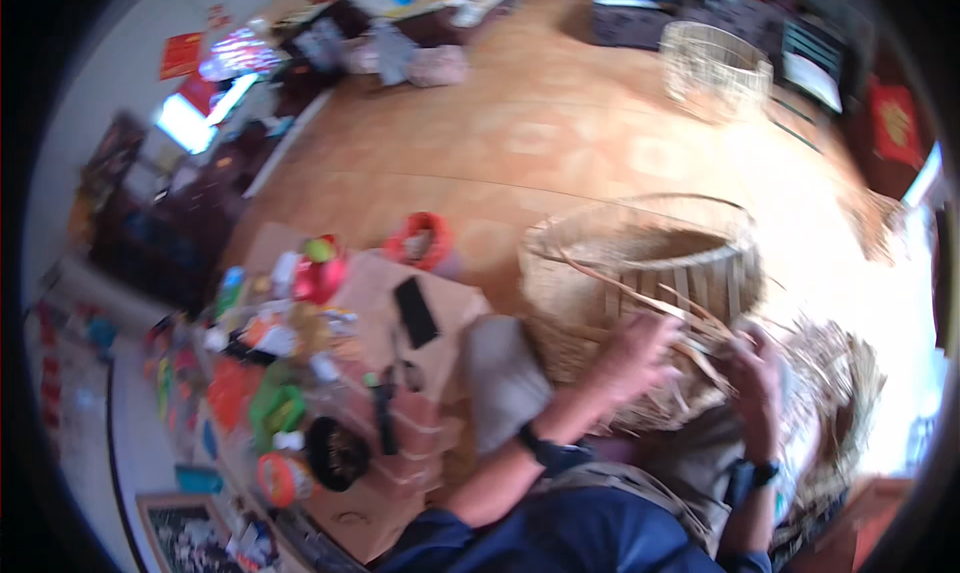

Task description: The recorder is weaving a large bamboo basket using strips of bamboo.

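Note:
A large round wicker basket (545,281) stands open-topped just beyond my knees. Over its near rim runs a long tan strip (625,291), reaching to where my hands meet. My left hand (640,355) is closed on pale straw strands at the near side of the basket. Close by on the right, my right hand (757,373) has its fingers curled round the other part of these strands. Blur hides the exact grip of both hands. Loose woven straw (660,408) lies beneath them, over my lap.
A bundle of dry straw (845,373) lies at my right. To my left, a low table (375,293) carries a black phone (416,311), scissors (405,371), a dark bowl (337,453) and coloured clutter. An orange bin (420,241) stands beyond it; another pale basket (712,73) is farther off.

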Motion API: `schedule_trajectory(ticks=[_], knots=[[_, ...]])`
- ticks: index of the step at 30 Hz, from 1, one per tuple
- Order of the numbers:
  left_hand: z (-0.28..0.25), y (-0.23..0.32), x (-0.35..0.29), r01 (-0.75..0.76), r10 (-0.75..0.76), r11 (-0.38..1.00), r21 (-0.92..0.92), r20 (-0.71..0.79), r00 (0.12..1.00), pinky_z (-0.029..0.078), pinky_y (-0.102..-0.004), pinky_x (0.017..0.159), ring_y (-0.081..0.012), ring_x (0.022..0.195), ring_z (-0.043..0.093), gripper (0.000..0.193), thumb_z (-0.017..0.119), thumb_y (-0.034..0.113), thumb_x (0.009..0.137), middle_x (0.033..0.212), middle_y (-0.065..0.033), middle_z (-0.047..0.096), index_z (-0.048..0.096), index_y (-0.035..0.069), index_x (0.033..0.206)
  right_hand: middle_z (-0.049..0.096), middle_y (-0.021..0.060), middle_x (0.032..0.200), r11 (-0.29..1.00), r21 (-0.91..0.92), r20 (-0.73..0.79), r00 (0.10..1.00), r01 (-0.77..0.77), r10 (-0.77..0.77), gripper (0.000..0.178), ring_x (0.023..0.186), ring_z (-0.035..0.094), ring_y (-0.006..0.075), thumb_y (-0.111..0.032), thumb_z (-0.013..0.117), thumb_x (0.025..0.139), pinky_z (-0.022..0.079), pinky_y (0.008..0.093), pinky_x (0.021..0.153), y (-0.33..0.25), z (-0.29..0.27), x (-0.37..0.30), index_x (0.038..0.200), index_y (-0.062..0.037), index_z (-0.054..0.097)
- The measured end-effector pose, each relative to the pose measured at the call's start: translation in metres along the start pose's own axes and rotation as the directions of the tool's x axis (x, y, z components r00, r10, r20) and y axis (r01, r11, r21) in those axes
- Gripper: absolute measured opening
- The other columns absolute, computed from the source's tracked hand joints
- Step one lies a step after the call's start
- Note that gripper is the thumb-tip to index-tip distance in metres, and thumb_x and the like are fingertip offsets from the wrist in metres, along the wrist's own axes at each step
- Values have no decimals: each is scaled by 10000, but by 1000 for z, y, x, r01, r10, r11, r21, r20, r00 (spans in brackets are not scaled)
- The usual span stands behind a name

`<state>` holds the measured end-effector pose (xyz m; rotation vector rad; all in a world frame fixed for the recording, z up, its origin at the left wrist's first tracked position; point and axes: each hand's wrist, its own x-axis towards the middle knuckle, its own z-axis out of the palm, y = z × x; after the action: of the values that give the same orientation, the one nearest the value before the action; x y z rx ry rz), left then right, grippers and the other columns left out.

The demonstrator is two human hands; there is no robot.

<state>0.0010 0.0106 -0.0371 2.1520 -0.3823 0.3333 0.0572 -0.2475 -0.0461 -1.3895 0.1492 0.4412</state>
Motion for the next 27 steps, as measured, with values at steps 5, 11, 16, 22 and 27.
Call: schedule_trajectory(ticks=[5,11,16,22,27], knots=[[-49,17,-1,125,-105,988,86,-207,973,587,-381,820,-274,938,738,230,594,23,1002,1091,-151,722,667,39,1220,634,52,661,698,-646,154,949,308,-276,320,595,570,122,-186,796,907,467,295,576,-36,58,-16,1109,9,642],[-70,30,-5,163,-131,986,29,-460,878,561,-338,814,-232,920,744,220,526,-37,992,1014,-127,748,689,24,1127,632,20,675,993,89,47,996,74,-78,268,605,633,111,-224,587,1078,582,268,616,-26,12,-6,949,-16,696],[-43,40,-6,-91,143,974,210,-245,959,584,-425,850,-319,935,726,308,579,-111,883,1016,-126,731,698,33,1127,681,6,691,970,-220,94,992,101,-82,300,610,601,58,-300,706,1017,422,237,503,-13,8,-16,927,-14,705],[-8,43,10,-111,129,927,358,-28,991,559,-424,952,-324,1112,664,377,611,-53,872,1102,-131,707,642,22,1240,628,-30,624,903,-420,-36,992,93,-119,354,554,552,40,-323,656,1040,376,239,464,-21,24,-27,835,-37,684],[-11,32,10,-117,113,938,325,31,993,558,-446,910,-342,1033,677,348,614,-44,894,1047,-154,702,639,16,1236,699,28,839,777,577,-133,968,250,-213,189,477,370,45,-260,634,1052,294,224,481,33,-54,-1,1036,-74,664]])
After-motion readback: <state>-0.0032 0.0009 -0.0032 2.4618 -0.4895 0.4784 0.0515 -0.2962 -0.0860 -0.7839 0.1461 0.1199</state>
